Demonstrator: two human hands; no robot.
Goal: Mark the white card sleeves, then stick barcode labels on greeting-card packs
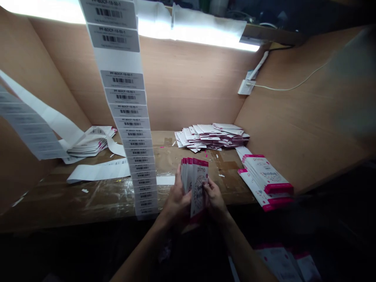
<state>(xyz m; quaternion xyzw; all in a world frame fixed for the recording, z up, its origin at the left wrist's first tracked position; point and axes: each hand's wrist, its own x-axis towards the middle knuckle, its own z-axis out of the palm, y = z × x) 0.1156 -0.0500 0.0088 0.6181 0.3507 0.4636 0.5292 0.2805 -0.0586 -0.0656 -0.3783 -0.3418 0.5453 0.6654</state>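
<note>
My left hand [177,201] grips a fanned stack of white cards with pink top edges [196,178], held upright over the front edge of the wooden table [96,196]. My right hand [214,200] holds the front card of that stack from the right side, fingers on its face. A long strip of grey barcode labels [129,113] hangs down just left of my hands, its lower end reaching the table.
A pile of loose cards [211,136] lies at the back of the table. A neat stack of pink-edged cards [266,178] sits at the right edge. More label strips [35,121] and cards [91,143] lie at the left. Wooden walls enclose the booth; a lamp [190,31] glows above.
</note>
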